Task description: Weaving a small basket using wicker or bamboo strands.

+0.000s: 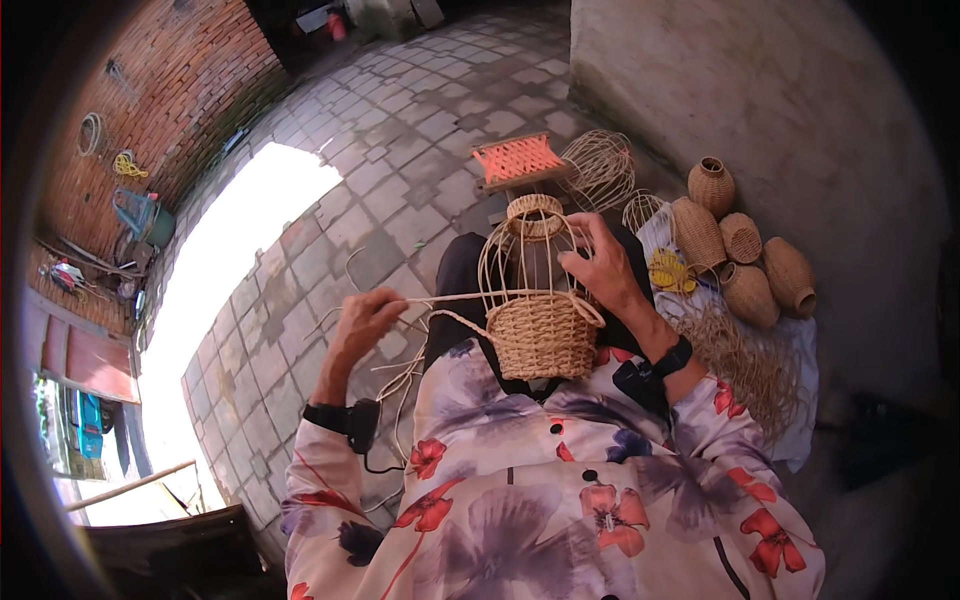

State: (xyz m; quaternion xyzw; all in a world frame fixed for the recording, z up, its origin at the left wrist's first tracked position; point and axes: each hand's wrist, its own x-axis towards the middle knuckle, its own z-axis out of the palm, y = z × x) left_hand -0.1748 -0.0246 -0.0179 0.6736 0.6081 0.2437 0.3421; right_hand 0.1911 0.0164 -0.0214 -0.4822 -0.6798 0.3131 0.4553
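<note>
On my lap rests a half-woven wicker basket, its lower body tightly woven and its bare ribs rising to a woven ring at the far end. My left hand, off to the left, is closed on a pale weaving strand stretched across to the basket's woven edge. A second, twisted strand hangs from the basket's left side. My right hand is at the right of the ribs, fingers bent around them, thumb and fingertips close together against a rib.
Beyond my knees stands a small stool with an orange woven seat. A coil of cane lies beside it. Several finished wicker baskets and loose fibres lie on a white cloth at right. A plaster wall rises behind.
</note>
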